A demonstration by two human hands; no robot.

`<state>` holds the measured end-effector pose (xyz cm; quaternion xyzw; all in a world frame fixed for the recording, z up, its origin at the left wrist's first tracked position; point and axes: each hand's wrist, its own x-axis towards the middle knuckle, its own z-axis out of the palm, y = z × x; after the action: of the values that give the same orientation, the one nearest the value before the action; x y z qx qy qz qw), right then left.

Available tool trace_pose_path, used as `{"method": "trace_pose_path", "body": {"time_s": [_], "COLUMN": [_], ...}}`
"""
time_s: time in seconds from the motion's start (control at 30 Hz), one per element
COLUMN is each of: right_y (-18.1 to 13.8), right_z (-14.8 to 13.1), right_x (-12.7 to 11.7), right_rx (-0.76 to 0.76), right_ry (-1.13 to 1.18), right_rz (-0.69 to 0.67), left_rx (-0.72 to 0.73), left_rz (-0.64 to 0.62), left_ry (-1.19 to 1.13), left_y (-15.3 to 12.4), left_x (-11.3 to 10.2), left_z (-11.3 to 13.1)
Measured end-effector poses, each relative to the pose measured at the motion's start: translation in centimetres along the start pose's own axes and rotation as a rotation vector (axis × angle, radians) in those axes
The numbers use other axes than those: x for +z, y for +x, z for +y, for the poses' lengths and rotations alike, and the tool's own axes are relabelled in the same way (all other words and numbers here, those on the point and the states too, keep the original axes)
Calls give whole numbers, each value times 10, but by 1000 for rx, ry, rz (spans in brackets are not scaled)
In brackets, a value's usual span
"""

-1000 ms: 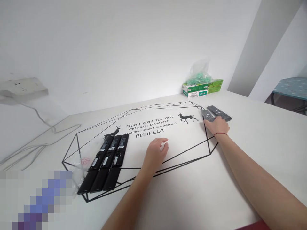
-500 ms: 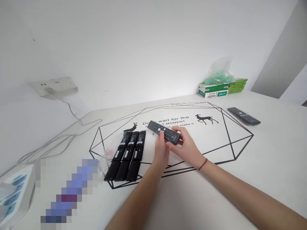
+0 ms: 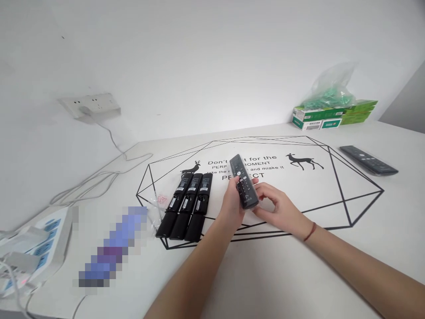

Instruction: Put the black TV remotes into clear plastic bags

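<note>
My left hand (image 3: 230, 204) clasps the held remote (image 3: 246, 188), buttons up and tilted, above the middle of the table (image 3: 285, 274). My right hand (image 3: 282, 210) curls by its near end; whether it pinches there, I cannot tell. I'd keep the left grip firm along the sides, thumb off the buttons. Three black remotes (image 3: 187, 204) lie backs up leftward; another remote (image 3: 368, 160) lies toward the table's right edge.

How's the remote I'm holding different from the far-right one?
The held remote is in your left hand, while the far-right remote lies on the table. The held remote runs steeply up the picture, while the far-right remote slants more sideways. Both are dark with pale buttons.
</note>
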<state>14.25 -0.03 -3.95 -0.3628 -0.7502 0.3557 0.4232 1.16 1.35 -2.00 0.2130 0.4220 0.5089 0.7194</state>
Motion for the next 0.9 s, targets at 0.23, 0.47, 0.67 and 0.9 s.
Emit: {"method": "trace_pose_path", "body": {"time_s": [0.23, 0.47, 0.67, 0.9], "right_y": [-1, -4, -5, -7], "right_z": [-4, -6, -4, -11], "right_x": [5, 9, 13, 12], "right_rx": [379, 656, 662, 680], "right_ry": [330, 675, 758, 919], "right_rz": [-120, -218, -154, -222], "left_rx": [228, 369, 327, 355], "left_rz": [108, 66, -26, -53], "left_ry": [53, 20, 21, 126], "left_y": [9, 7, -1, -8], "left_x": [-5, -9, -6, -3], "left_z": [5, 18, 19, 18]}}
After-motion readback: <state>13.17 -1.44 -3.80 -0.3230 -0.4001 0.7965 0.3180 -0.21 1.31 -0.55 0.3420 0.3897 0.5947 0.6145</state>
